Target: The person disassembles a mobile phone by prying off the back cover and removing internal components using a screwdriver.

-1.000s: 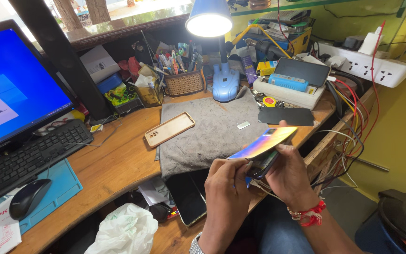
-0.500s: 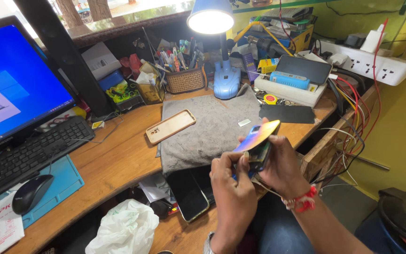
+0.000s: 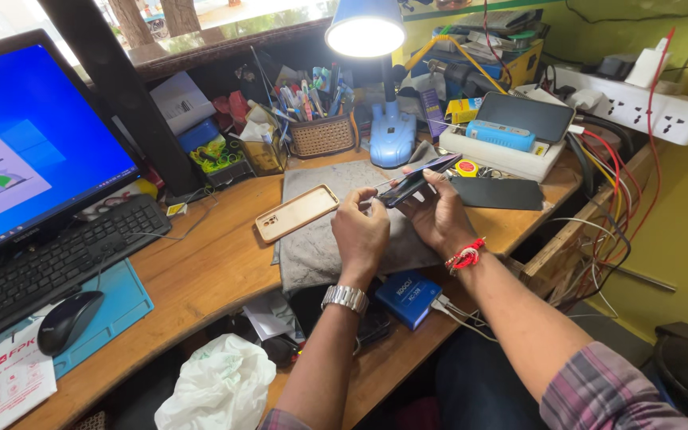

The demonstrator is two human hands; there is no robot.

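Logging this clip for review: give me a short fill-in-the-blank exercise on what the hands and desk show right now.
1. Both hands hold a dark ____ over the grey cloth mat.
2. The left hand wears a metal ____ at the wrist.
3. The tan phone case lies on the mat, to the ____ of the left hand.
4. The right hand has a ____ thread band at the wrist.

Missing words: phone; watch; left; red

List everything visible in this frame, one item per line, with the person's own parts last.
phone: 1, dark, held in both hands
phone case: 1, tan, on grey cloth
desk lamp: 1, blue, lit, desk rear
pen basket: 1, wicker, beside lamp base
monitor: 1, blue screen, left
keyboard: 1, black, below monitor
mouse: 1, black, blue mat
power strip: 1, white, right
left hand: 1, grips phone
right hand: 1, grips phone
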